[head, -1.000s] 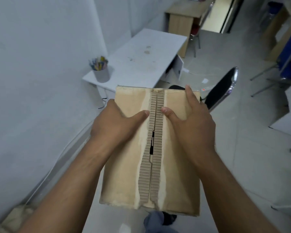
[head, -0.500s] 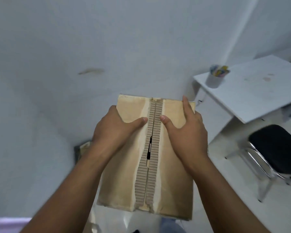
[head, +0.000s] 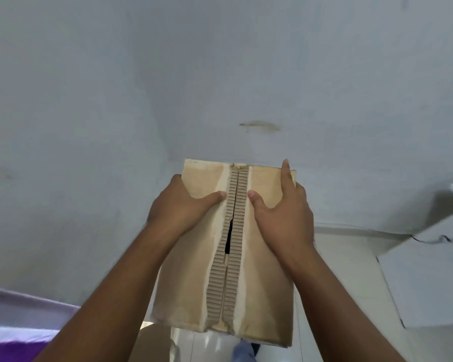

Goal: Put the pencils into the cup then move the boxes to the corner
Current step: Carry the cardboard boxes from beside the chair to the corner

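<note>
Close before the pale wall, holding up the cardboard box, left grip and right grip curling round its opposite long sides, both equally near, long axis pointing straight ahead at the wall

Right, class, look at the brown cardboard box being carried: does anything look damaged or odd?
Yes. The brown cardboard box has its top paper torn away along the centre seam, baring corrugated ridges, and a dark gap shows between the flaps. The left hand and right hand grip its sides.
</note>
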### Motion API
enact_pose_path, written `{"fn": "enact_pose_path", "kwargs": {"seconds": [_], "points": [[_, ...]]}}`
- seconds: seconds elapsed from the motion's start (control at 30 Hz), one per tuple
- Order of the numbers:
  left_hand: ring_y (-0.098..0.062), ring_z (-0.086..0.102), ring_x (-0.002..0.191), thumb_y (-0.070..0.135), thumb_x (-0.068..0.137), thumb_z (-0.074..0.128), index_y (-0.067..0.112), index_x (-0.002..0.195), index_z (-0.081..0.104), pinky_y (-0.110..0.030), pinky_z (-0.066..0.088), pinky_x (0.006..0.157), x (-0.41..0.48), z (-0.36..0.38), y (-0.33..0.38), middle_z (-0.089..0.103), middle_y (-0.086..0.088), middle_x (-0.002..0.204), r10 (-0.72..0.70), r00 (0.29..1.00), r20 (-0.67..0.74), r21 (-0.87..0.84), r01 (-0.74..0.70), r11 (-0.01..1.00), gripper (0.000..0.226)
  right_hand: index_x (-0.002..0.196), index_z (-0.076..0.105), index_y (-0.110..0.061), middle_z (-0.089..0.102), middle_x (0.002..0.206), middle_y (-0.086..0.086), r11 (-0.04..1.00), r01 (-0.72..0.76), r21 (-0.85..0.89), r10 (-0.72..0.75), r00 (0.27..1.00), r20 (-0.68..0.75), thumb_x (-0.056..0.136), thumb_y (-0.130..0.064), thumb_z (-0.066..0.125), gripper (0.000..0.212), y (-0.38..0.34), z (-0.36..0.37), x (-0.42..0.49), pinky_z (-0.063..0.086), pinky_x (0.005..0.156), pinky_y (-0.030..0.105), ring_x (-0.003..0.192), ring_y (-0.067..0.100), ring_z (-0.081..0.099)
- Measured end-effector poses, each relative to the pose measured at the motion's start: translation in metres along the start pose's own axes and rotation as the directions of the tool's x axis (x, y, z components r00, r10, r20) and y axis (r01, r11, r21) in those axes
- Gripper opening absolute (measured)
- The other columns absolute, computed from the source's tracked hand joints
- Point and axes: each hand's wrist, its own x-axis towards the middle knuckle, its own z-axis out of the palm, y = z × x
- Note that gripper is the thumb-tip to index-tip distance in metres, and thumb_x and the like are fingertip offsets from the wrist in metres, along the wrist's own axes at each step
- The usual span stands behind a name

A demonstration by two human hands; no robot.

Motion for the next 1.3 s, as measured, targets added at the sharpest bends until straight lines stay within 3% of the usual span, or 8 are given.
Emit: {"fn": "enact_pose_path", "kwargs": {"seconds": [0.17,0.23,0.3,0.43,0.7,0.93,1.1,1.3], "points": [[-0.015,0.069,0.1,0.093,0.05,0.07,0.034,0.125,0.055,-0.041,0.06,0.084,0.064,-0.008,-0.002,0.068,0.017,0.112,-0.077,0.992,-0.099,-0.001,0.077,0.997,0.097,0.162,-0.003,-0.053,0.041,0.161,-0.005,0.998,0.052,0.046,-0.055,0.995,0.086,0.089,-0.068,0.065,0.101,-0.023,0.037,0.068,0.043,0.088,0.035,0.131,0.024,0.059],[-0.013,0.069,0.098,0.093,0.05,0.071,0.035,0.124,0.056,-0.038,0.059,0.079,0.088,-0.009,-0.007,0.067,0.019,0.109,-0.092,0.99,-0.108,-0.014,0.091,0.996,0.095,0.163,-0.009,-0.046,0.042,0.163,-0.004,0.996,0.015,0.088,-0.023,0.996,0.09,0.085,-0.067,0.072,0.115,-0.029,0.053,0.091,0.047,0.097,0.038,0.138,0.026,0.055],[-0.007,0.068,0.092,0.091,0.05,0.072,0.036,0.122,0.057,-0.033,0.056,0.071,0.112,-0.01,-0.015,0.066,0.022,0.103,-0.116,0.987,-0.112,-0.039,0.112,0.993,0.092,0.165,-0.002,-0.037,0.046,0.161,-0.006,0.988,-0.056,0.146,0.043,0.995,0.093,0.078,-0.067,0.079,0.122,-0.036,0.07,0.112,0.045,0.102,0.036,0.14,0.025,0.054],[-0.003,0.067,0.089,0.09,0.05,0.074,0.039,0.117,0.059,-0.035,0.058,0.075,0.163,-0.012,-0.031,0.067,0.024,0.099,-0.156,0.983,-0.097,-0.058,0.151,0.987,0.086,0.148,0.035,-0.03,0.061,0.132,-0.013,0.979,-0.095,0.18,0.08,0.993,0.093,0.073,-0.064,0.083,0.095,-0.043,0.114,0.148,0.046,0.086,0.028,0.118,0.016,0.064],[-0.02,0.069,0.105,0.088,0.046,0.075,0.031,0.129,0.055,-0.045,0.059,0.089,0.256,0.008,-0.054,0.067,0.013,0.116,-0.195,0.981,0.001,0.046,0.195,0.98,0.103,0.152,0.032,-0.035,0.065,0.135,-0.008,0.966,-0.219,0.138,0.203,0.972,0.119,0.081,-0.067,0.074,0.088,-0.026,0.192,0.187,0.042,0.085,0.029,0.121,0.022,0.064],[-0.018,0.069,0.1,0.087,0.042,0.078,0.033,0.128,0.054,-0.044,0.06,0.087,0.32,0.102,-0.124,0.067,0.012,0.115,-0.325,0.942,0.082,0.02,0.325,0.946,0.105,0.138,0.042,-0.026,0.055,0.107,-0.012,0.917,-0.395,0.056,0.38,0.908,0.179,0.08,-0.059,0.081,0.078,0.067,0.288,0.225,0.043,0.081,0.028,0.111,0.028,0.067],[-0.022,0.067,0.103,0.09,0.041,0.077,0.03,0.132,0.052,-0.044,0.059,0.088,0.371,0.181,-0.184,0.066,0.008,0.12,-0.401,0.903,0.155,0.056,0.397,0.916,0.112,0.141,0.044,-0.026,0.068,0.122,-0.002,0.881,-0.472,0.029,0.458,0.867,0.199,0.08,-0.058,0.081,0.078,0.135,0.363,0.247,0.041,0.081,0.029,0.113,0.028,0.068],[-0.024,0.069,0.105,0.087,0.042,0.079,0.03,0.136,0.053,-0.047,0.06,0.09,0.436,0.284,-0.279,0.067,0.006,0.125,-0.438,0.876,0.201,0.037,0.44,0.897,0.113,0.142,0.044,-0.026,0.068,0.128,-0.001,0.843,-0.537,-0.001,0.523,0.822,0.226,0.08,-0.056,0.082,0.079,0.229,0.475,0.275,0.042,0.084,0.029,0.117,0.029,0.066]]}}
